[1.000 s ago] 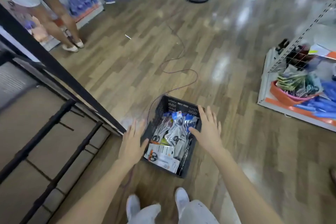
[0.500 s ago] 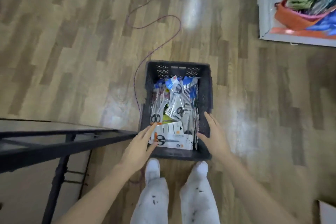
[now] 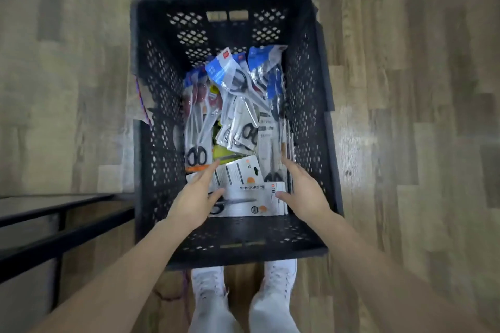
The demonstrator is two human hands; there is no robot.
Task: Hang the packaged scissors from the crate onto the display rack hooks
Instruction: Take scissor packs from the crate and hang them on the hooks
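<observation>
Left hand and right hand – fingers straight, touching scissors pack, in crate

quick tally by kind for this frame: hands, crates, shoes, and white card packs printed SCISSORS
Hands: 2, left hand and right hand
Crates: 1, black crate
Shoes: 2, white, left shoe, right shoe
SCISSORS card packs: 1, white pack
Total: 6
</observation>
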